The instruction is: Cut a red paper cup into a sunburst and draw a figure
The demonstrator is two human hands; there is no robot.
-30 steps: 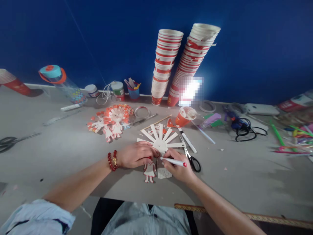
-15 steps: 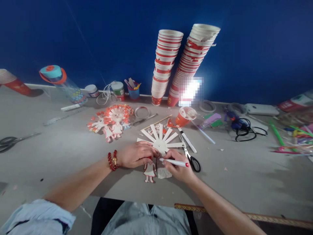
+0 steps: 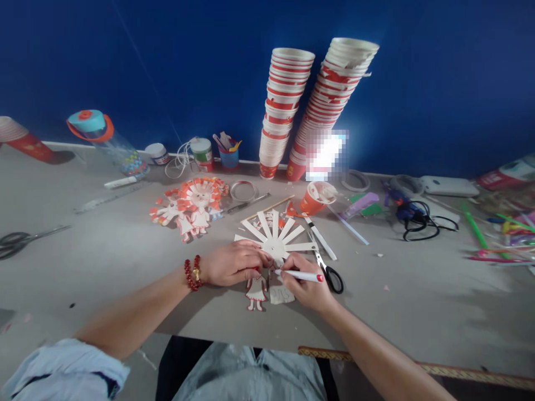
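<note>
My left hand (image 3: 232, 263), with a red bead bracelet at the wrist, lies flat on the table and presses down the near edge of a white paper-cup piece cut into a fan of strips (image 3: 275, 234). My right hand (image 3: 304, 281) grips a white pen with a red end (image 3: 300, 275), its tip at the fan's near edge between my two hands. A small paper doll figure with red trim (image 3: 256, 291) and a white paper scrap (image 3: 281, 294) lie just below my fingers.
Black-handled scissors (image 3: 328, 269) lie right of my right hand. Finished paper-cup dolls (image 3: 194, 205) sit to the left. Two tall stacks of red-and-white cups (image 3: 309, 106) lean on the blue wall. A cut cup (image 3: 316, 199), jars, a cable (image 3: 420, 221), straws and another pair of scissors (image 3: 23, 239) lie around.
Both hands stay where they were; the pen has shifted only slightly. The view has drifted a little.
</note>
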